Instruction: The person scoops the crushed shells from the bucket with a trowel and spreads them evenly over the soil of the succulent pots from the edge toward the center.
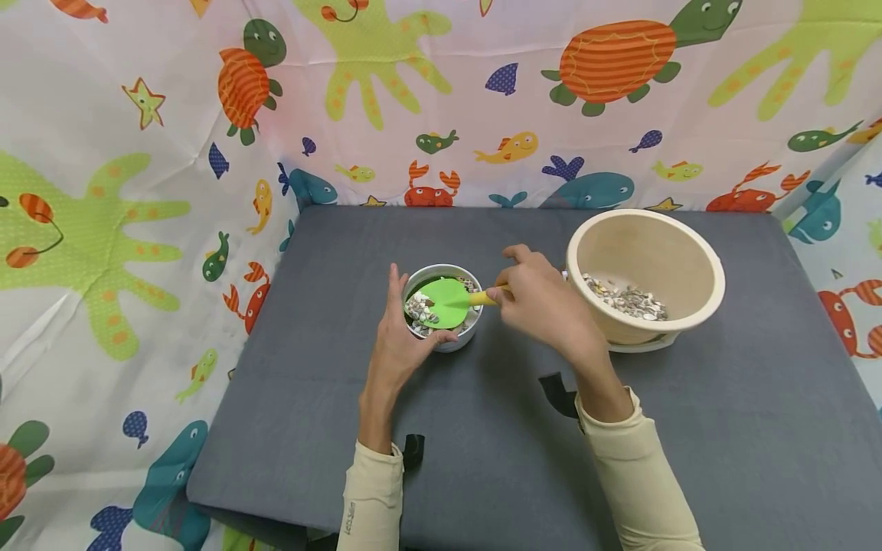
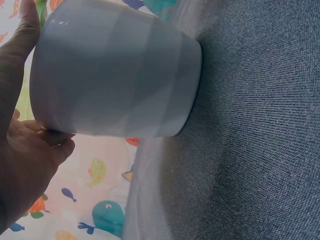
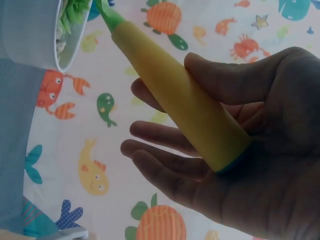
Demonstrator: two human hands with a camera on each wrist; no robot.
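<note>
A small white pot (image 1: 456, 345) stands on the grey table, with green leaves (image 3: 75, 14) and pale pebbles (image 1: 419, 308) inside. My left hand (image 1: 398, 340) holds its near left side, thumb and fingers spread around the wall near the rim. In my right hand (image 1: 547, 306) is a toy trowel (image 1: 448, 303) with a green blade and a yellow handle (image 3: 172, 97). Thumb and fingers grip the handle from the right. The blade lies over the pot's mouth, with pebbles at its left edge, and hides part of the plant.
To the right stands a large cream pot (image 1: 713, 279) on a saucer (image 1: 644, 348), with pebbles (image 1: 630, 301) at its bottom. The grey table (image 1: 296, 405) ends at a printed cloth (image 1: 510, 46) behind and at the left. Dark straps hang at both wrists.
</note>
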